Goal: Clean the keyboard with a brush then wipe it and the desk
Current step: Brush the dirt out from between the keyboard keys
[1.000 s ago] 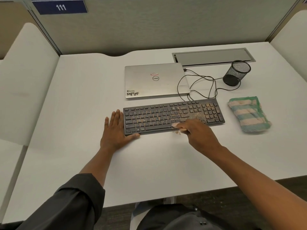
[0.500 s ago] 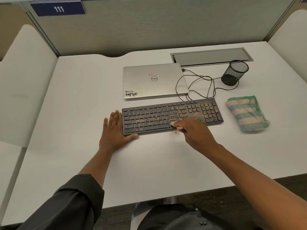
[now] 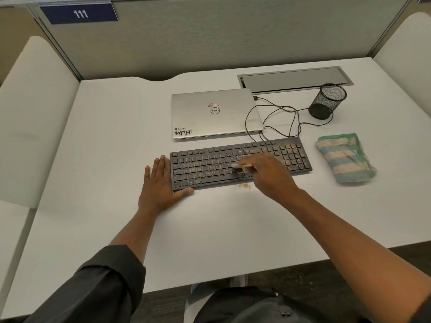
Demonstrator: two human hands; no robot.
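Keyboard [image 3: 240, 163] at desk [image 3: 112, 141] centre. Laptop [image 3: 215, 114] just behind at 12 o'clock. Cloth [image 3: 345, 157] beside at 3 o'clock. Mesh cup [image 3: 327, 101] at 1 o'clock, cable hatch [image 3: 293, 78] behind. Crumbs [image 3: 245, 186] at 6 o'clock.

- Tabletop [image 3: 116, 159]: white, flat, with a grey hatch [image 3: 295, 79] set in at the rear.
- Keyboard [image 3: 210, 166]: black, dusty, centre.
- Laptop [image 3: 214, 113]: silver, closed, just behind the keyboard.
- Cable [image 3: 279, 117]: black, looped, beside the laptop.
- Mesh cup [image 3: 326, 101]: black, upright, right rear.
- Cloth [image 3: 345, 157]: striped, folded, right of the keyboard.
- Crumbs [image 3: 245, 185]: brown, just in front of the keyboard.
- Left hand [image 3: 158, 183]: flat, at the keyboard's left end.
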